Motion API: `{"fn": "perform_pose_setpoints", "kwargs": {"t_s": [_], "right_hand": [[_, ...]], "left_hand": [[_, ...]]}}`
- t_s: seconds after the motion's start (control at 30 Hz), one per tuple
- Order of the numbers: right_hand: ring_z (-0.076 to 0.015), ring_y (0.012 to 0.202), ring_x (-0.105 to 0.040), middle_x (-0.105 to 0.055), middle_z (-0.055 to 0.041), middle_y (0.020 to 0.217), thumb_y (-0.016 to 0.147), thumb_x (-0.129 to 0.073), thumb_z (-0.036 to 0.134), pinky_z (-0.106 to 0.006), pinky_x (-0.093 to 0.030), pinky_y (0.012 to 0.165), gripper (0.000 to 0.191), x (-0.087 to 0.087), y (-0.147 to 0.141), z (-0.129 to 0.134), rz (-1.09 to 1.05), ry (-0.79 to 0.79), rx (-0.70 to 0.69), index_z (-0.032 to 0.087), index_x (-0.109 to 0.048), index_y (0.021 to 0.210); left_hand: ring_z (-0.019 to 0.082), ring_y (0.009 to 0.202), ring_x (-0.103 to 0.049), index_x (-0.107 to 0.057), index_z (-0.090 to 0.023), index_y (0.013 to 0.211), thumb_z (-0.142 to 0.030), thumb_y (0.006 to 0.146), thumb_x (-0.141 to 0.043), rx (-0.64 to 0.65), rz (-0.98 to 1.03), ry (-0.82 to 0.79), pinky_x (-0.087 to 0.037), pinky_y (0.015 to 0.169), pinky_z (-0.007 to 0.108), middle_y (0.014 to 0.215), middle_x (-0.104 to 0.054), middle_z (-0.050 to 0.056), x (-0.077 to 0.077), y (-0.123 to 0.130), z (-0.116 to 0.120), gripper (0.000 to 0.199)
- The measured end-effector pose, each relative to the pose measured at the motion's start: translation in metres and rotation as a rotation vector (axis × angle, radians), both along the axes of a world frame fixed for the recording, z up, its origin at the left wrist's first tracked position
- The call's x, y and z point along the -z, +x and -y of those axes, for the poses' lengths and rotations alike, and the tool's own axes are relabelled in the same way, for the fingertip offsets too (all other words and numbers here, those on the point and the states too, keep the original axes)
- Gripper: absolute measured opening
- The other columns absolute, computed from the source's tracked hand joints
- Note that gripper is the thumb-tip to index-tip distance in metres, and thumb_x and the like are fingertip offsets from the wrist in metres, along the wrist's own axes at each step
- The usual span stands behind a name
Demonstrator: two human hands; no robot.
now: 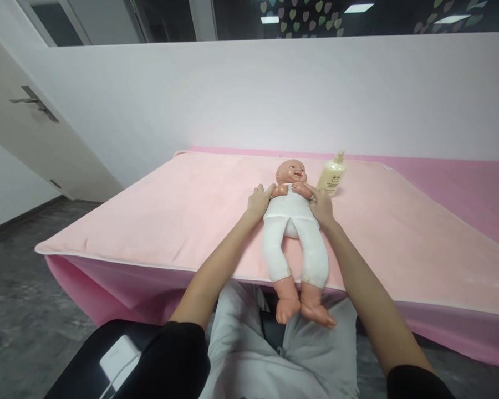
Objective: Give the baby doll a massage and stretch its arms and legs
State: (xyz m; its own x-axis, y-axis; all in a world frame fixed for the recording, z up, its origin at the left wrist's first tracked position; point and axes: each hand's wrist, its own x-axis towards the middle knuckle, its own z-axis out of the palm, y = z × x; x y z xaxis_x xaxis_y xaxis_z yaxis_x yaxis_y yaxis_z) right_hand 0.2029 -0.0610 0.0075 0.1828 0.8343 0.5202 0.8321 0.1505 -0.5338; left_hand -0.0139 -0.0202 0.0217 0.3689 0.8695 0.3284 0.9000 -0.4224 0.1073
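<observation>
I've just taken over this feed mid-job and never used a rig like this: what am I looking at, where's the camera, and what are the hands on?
There is no machine: the single picture comes from a camera on a person's head, looking forward and down at their own bare arms. A baby doll in white clothes lies on its back on a pink padded table, feet hanging past the near edge. The left hand and right hand rest on either side of the doll's chest, fingers touching its arms. A pale lotion bottle stands beside the doll's head, untouched.
</observation>
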Motion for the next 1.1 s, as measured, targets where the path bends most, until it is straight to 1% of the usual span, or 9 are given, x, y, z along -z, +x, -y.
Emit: {"fn": "perform_pose_setpoints", "kwargs": {"t_s": [0.1, 0.2, 0.4, 0.6, 0.8, 0.87, 0.97, 1.03, 1.1], "right_hand": [[-0.0221, 0.082, -0.048, -0.044, -0.0052, 0.078, 0.078, -0.039, 0.011, -0.037, -0.043, 0.081, 0.058, -0.002, -0.002, 0.002, 0.075, 0.040, -0.023, 0.024, -0.061, 0.129], [-0.0210, 0.081, -0.047, -0.044, -0.0055, 0.079, 0.079, -0.041, 0.014, -0.034, -0.042, 0.080, 0.053, -0.003, -0.003, 0.004, 0.084, 0.082, -0.078, 0.023, -0.063, 0.126], [-0.0203, 0.083, -0.048, -0.048, -0.0067, 0.084, 0.076, -0.042, 0.013, -0.034, -0.041, 0.082, 0.053, -0.002, -0.001, 0.005, 0.058, 0.107, -0.143, 0.024, -0.066, 0.123], [-0.0204, 0.083, -0.050, -0.050, -0.0065, 0.085, 0.070, -0.041, 0.007, -0.034, -0.042, 0.082, 0.063, 0.001, 0.002, 0.002, 0.033, 0.102, -0.129, 0.025, -0.063, 0.126], [-0.0216, 0.085, -0.052, -0.055, -0.0076, 0.089, 0.070, -0.041, 0.009, -0.036, -0.043, 0.083, 0.061, -0.001, 0.001, 0.003, 0.013, 0.081, -0.117, 0.024, -0.064, 0.125], [-0.0228, 0.088, -0.053, -0.058, -0.0083, 0.093, 0.069, -0.041, 0.008, -0.038, -0.044, 0.085, 0.062, -0.003, 0.000, 0.004, -0.007, 0.070, -0.112, 0.023, -0.063, 0.125], [-0.0239, 0.097, -0.055, -0.063, -0.0082, 0.105, 0.068, -0.045, 0.010, -0.041, -0.043, 0.091, 0.058, -0.004, -0.002, 0.005, -0.116, 0.105, -0.122, 0.021, -0.062, 0.122], [-0.0233, 0.100, -0.056, -0.064, -0.0066, 0.111, 0.069, -0.050, 0.015, -0.041, -0.044, 0.093, 0.052, -0.003, -0.003, 0.004, -0.279, 0.136, -0.098, 0.020, -0.061, 0.119], [-0.0222, 0.098, -0.057, -0.065, -0.0056, 0.111, 0.068, -0.054, 0.021, -0.042, -0.045, 0.092, 0.048, -0.002, -0.002, 0.002, -0.481, 0.148, -0.026, 0.020, -0.059, 0.117]], "left_hand": [[0.026, 0.106, -0.051, -0.038, -0.031, 0.138, -0.023, 0.097, -0.029, 0.067, -0.063, 0.031, -0.049, 0.075, 0.033, 0.116, -0.049, 0.014, 0.002, -0.003, 0.000, 0.042], [0.024, 0.106, -0.049, -0.036, -0.031, 0.139, -0.024, 0.098, -0.029, 0.107, -0.088, 0.039, -0.049, 0.077, 0.032, 0.117, -0.048, 0.012, 0.003, -0.008, -0.002, 0.043], [0.023, 0.107, -0.049, -0.033, -0.032, 0.141, -0.023, 0.098, -0.029, 0.104, -0.079, 0.049, -0.049, 0.079, 0.031, 0.117, -0.048, 0.010, 0.006, -0.008, -0.003, 0.044], [0.023, 0.107, -0.050, -0.033, -0.031, 0.140, -0.026, 0.098, -0.033, 0.087, -0.033, 0.053, -0.049, 0.079, 0.030, 0.116, -0.048, 0.010, 0.009, -0.008, -0.004, 0.043], [0.023, 0.109, -0.050, -0.036, -0.030, 0.139, -0.025, 0.097, -0.034, 0.097, 0.028, 0.027, -0.048, 0.081, 0.032, 0.117, -0.048, 0.011, 0.010, -0.008, -0.005, 0.042], [0.024, 0.108, -0.051, -0.037, -0.029, 0.138, -0.025, 0.096, -0.036, 0.095, 0.108, 0.004, -0.048, 0.083, 0.034, 0.118, -0.049, 0.011, 0.011, -0.008, -0.005, 0.042], [0.026, 0.110, -0.053, -0.036, -0.023, 0.138, -0.025, 0.093, -0.042, 0.096, 0.335, -0.050, -0.047, 0.088, 0.037, 0.120, -0.051, 0.013, 0.015, -0.011, -0.009, 0.045], [0.026, 0.113, -0.052, -0.034, -0.019, 0.138, -0.022, 0.090, -0.046, 0.126, 0.537, -0.070, -0.045, 0.093, 0.039, 0.124, -0.051, 0.014, 0.019, -0.015, -0.013, 0.050], [0.026, 0.116, -0.052, -0.031, -0.018, 0.138, -0.017, 0.087, -0.048, 0.156, 0.753, -0.080, -0.044, 0.097, 0.040, 0.127, -0.051, 0.014, 0.024, -0.018, -0.020, 0.054]]}}
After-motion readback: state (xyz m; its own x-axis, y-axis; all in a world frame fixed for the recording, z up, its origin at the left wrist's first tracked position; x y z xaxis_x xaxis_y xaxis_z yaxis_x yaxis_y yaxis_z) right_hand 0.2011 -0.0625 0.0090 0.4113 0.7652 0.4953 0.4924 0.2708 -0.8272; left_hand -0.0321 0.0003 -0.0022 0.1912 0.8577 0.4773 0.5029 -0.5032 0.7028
